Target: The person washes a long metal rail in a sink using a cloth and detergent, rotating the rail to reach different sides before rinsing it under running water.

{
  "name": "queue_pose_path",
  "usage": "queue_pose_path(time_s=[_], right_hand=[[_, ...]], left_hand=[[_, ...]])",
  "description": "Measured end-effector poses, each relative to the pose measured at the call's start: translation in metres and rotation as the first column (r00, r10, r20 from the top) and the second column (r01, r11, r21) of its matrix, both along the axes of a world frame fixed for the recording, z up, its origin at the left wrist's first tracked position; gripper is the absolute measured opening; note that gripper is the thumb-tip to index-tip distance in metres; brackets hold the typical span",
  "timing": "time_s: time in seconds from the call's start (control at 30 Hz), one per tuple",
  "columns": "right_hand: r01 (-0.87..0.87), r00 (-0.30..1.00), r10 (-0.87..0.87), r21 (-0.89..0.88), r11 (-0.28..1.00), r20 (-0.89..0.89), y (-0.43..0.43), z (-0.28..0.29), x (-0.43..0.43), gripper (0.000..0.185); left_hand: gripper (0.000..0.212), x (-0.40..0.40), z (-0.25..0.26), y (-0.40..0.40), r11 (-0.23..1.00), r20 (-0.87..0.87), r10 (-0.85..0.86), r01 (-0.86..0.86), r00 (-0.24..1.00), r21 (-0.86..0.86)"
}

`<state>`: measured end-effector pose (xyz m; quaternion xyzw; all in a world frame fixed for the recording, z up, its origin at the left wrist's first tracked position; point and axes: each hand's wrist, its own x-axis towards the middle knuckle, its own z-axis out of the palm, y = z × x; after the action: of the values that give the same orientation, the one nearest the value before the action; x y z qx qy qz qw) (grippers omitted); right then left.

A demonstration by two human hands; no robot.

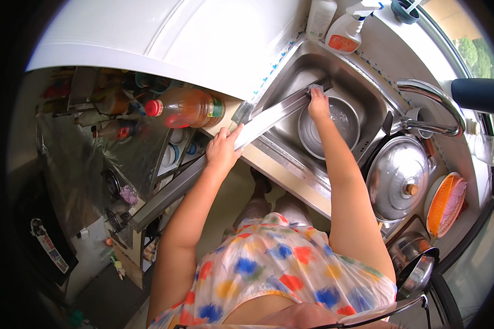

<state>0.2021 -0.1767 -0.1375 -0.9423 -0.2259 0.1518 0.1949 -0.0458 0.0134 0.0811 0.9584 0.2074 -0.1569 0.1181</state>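
Observation:
A long metal strip (pixel 267 119), channel-like in shape, runs diagonally from the sink (pixel 372 96) out over the counter edge to the lower left. My left hand (pixel 223 151) grips it near its middle, beside the counter edge. At its upper end, over the sink, my right hand (pixel 320 106) presses a small greyish scrubber or cloth (pixel 316 87) against the metal; its exact kind is unclear. Beneath my right hand a round metal basin (pixel 348 121) sits in the sink with some water in it. My right forearm hides part of the basin.
A large red-capped bottle (pixel 193 107) of amber liquid stands left of the sink. The chrome faucet (pixel 432 127) arches in from the right. Near it are a lidded metal pot (pixel 397 177) and an orange basket (pixel 442 203). A spray bottle (pixel 346 31) stands behind the sink.

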Motion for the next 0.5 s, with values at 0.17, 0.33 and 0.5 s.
queue_pose_path(time_s=[0.17, 0.33, 0.5], right_hand=[[0.089, 0.994, -0.097, -0.138, 0.986, -0.054, 0.004, 0.0, 0.032, 0.049], [-0.243, 0.97, 0.243, -0.023, 0.97, -0.032, 0.01, 0.032, -0.037, 0.051], [-0.259, 0.965, 0.256, 0.055, 0.964, 0.061, 0.01, 0.038, -0.055, 0.048]], left_hand=[[0.076, 0.004, 0.002, 0.002, 1.0, -0.001, -0.006, 0.006, 1.0, -0.018], [0.078, -0.005, -0.001, 0.004, 0.999, -0.003, 0.025, -0.025, 1.0, -0.045], [0.075, -0.006, 0.001, 0.004, 0.999, -0.006, 0.017, -0.017, 1.0, -0.039]])
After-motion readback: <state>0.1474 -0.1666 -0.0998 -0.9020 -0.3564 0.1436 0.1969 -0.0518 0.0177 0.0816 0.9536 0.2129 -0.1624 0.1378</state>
